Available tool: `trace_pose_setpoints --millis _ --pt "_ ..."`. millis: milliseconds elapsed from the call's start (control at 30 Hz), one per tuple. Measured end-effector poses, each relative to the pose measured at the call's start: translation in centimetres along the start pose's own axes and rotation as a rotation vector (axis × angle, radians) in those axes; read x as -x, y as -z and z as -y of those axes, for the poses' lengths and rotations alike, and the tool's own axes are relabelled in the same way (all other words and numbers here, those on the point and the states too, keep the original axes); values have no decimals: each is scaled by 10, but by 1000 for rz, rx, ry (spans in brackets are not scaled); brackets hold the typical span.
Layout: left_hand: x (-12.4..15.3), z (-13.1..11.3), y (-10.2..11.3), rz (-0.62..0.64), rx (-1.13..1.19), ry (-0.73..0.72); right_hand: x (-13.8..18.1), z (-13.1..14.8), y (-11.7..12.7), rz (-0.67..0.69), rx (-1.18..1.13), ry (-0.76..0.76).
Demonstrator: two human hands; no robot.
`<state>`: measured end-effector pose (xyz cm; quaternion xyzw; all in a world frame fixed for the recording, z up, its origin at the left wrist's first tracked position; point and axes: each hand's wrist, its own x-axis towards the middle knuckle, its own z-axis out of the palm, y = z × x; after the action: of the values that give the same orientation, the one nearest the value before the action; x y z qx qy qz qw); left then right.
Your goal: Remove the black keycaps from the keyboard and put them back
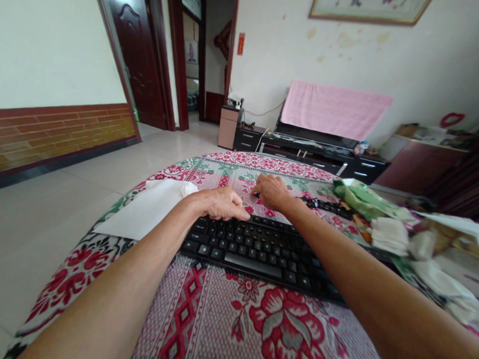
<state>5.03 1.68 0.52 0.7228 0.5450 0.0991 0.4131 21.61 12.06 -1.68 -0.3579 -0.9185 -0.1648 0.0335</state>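
Observation:
A black keyboard [256,249] lies on the patterned tablecloth in front of me, its right part hidden under my right forearm. My left hand [222,202] is closed at the keyboard's far left edge, fingers curled and thumb lying along the rim. Beyond the keyboard, my right hand [271,191] is bent low over the cloth with its fingers together. A small black piece [257,194], seemingly a keycap, shows at its fingertips. Farther right, a line of loose black keycaps [328,206] rests on the cloth. Small yellowish spots show among the keyboard's upper rows.
White paper [143,209] lies left of the keyboard. On the right are a green packet [369,200], a folded white cloth [390,235] and a cluttered pile of bags. The table's rounded edge [115,208] curves along the left. A low black cabinet [304,155] stands beyond.

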Motion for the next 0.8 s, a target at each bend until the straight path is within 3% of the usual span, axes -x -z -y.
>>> trace_pose_setpoints --millis 167,267,367,500,633,800 --pt "2 -3 1 -13 10 5 0 0 6 -6 -52 13" --pt "4 -6 2 -33 -3 32 10 3 20 -57 -198 57" --pt "5 -7 3 -45 -12 46 32 9 38 -74 -419 116" --pt "4 -6 2 -46 -4 38 68 20 51 -10 -654 88" --pt "3 -5 -1 -53 -11 29 87 29 50 77 -687 142" --pt "2 -7 -1 -41 -32 56 92 34 55 61 -680 149"
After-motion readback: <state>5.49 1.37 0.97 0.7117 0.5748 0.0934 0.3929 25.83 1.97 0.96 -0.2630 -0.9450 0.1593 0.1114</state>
